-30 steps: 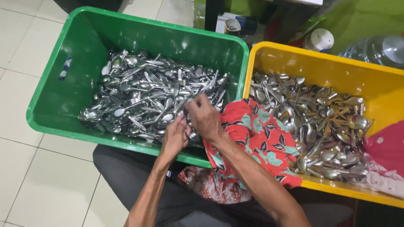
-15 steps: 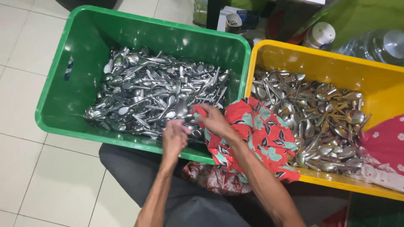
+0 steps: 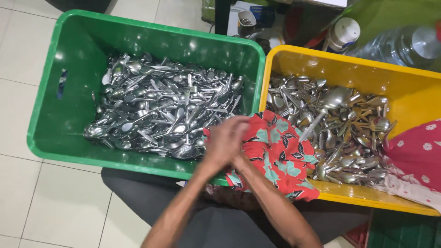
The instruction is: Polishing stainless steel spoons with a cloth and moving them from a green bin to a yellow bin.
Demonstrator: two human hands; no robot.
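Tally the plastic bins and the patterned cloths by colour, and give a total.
Green bin: 1
Yellow bin: 1
Red-and-teal leaf-print cloth: 1
Red cloth with white flowers: 1
Total: 4

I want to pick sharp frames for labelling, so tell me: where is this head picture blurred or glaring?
Head view: the joined hands are smeared by motion blur, as is one spoon above the yellow bin; bright glare spots sit on the green bin back wall and on the cutlery heap; the rest is fairly sharp.
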